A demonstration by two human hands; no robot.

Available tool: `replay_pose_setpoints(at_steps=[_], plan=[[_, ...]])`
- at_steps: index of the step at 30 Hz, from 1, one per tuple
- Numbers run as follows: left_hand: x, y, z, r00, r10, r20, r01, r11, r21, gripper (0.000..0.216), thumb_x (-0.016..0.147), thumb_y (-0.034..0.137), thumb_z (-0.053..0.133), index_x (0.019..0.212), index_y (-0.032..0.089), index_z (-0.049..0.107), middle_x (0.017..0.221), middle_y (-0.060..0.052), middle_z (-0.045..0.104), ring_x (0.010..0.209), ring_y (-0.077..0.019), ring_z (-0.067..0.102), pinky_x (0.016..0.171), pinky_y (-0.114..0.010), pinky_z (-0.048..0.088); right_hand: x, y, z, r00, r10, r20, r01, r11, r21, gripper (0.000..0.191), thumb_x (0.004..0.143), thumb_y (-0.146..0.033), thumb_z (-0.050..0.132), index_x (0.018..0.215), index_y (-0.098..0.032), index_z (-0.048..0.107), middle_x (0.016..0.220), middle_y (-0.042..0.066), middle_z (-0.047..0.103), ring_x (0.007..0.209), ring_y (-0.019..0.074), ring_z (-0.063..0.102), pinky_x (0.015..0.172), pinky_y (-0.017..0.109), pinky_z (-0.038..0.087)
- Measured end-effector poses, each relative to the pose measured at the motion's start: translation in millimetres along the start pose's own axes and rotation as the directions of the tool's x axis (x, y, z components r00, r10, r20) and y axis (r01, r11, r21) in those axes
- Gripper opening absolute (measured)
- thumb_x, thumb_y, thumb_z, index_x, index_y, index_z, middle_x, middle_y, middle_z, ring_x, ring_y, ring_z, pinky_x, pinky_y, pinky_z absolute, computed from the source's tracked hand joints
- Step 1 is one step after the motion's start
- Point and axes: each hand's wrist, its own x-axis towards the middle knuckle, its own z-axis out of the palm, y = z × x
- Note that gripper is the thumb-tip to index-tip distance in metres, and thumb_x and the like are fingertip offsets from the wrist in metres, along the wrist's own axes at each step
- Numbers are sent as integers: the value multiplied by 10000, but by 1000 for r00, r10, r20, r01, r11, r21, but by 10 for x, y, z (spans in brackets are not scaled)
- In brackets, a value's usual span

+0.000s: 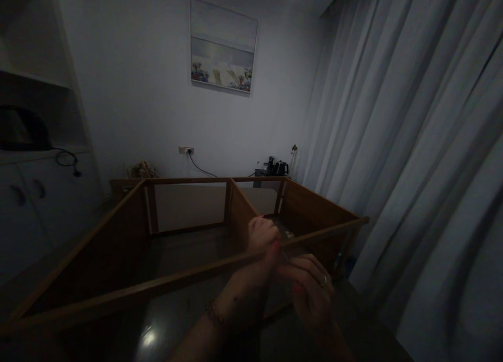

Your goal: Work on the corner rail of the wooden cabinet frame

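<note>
A brown wooden cabinet frame lies on the dark floor, open side up, with a middle divider board. My left hand is closed as a fist at the near rail, right where the divider meets it. My right hand sits just beside it, fingers pinched on a thin small tool I cannot make out. A ring shows on one finger of that hand. The room is dim.
Pale curtains hang close along the right. White cupboards stand at left with a dark object and cable on top. A wall socket, a kettle set and a framed picture are at the back wall.
</note>
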Motion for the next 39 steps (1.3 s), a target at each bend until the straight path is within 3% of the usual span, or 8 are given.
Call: replay_pose_setpoints(at_steps=[6, 11, 19, 23, 27, 33, 39], plan=[[-3, 18, 30, 999, -26, -41, 26, 1000, -6, 582, 1105, 510, 102, 924, 260, 596, 943, -86, 601, 1040, -297, 541, 1138, -546, 407, 20, -10, -6, 964, 268, 0, -260, 935, 240, 425, 1139, -419, 427, 896, -252, 733, 718, -18, 712, 649, 127, 682, 596, 222, 530], [-6, 8, -17, 1000, 6, -9, -6, 1000, -16, 498, 1098, 526, 201, 983, 274, 615, 987, -84, 623, 1086, -296, 549, 1136, -526, 420, 46, -26, -3, 959, 272, 79, -283, 901, 329, 485, 1097, -544, 488, 804, -246, 735, 668, -23, 671, 614, 120, 668, 581, 213, 511], [32, -13, 7, 999, -34, -22, 33, 998, -56, 530, 1112, 526, 174, 867, 274, 572, 869, -60, 581, 985, -286, 563, 1115, -510, 427, 47, -44, 1, 930, 342, 135, -367, 833, 415, 479, 1078, -585, 506, 826, -254, 743, 672, -25, 680, 623, 127, 663, 587, 226, 491], [22, -24, 13, 999, -41, -26, 40, 998, -44, 563, 1109, 546, 137, 891, 268, 576, 933, -66, 594, 1036, -281, 562, 1137, -499, 418, 46, -63, 0, 941, 315, 123, -337, 860, 382, 463, 1094, -554, 491, 855, -255, 751, 688, -21, 719, 631, 131, 653, 582, 241, 464], [35, -39, 24, 999, -38, -38, 37, 999, -36, 603, 1098, 589, 96, 851, 272, 545, 858, -50, 553, 959, -278, 543, 1099, -495, 431, 46, -68, 6, 952, 293, 84, -304, 894, 329, 464, 1091, -554, 496, 847, -256, 755, 668, -18, 674, 648, 143, 620, 586, 260, 454], [20, 93, -65, 1000, -24, 2, 24, 998, -60, 477, 1107, 531, 198, 967, 281, 580, 980, -77, 607, 1055, -297, 542, 1146, -539, 395, -24, -31, 32, 957, 273, -103, -227, 919, 323, 175, 1070, -397, 612, 1066, -272, 735, 762, -21, 667, 666, 145, 617, 567, 259, 499], [25, 151, -101, 999, -35, 13, 35, 999, -26, 504, 1103, 520, 180, 947, 271, 589, 957, -82, 608, 1062, -301, 538, 1134, -540, 415, -68, -30, 1, 972, 222, -80, -198, 952, 233, 175, 1064, -286, 626, 972, -264, 774, 735, -11, 704, 621, 133, 672, 506, 238, 525]])
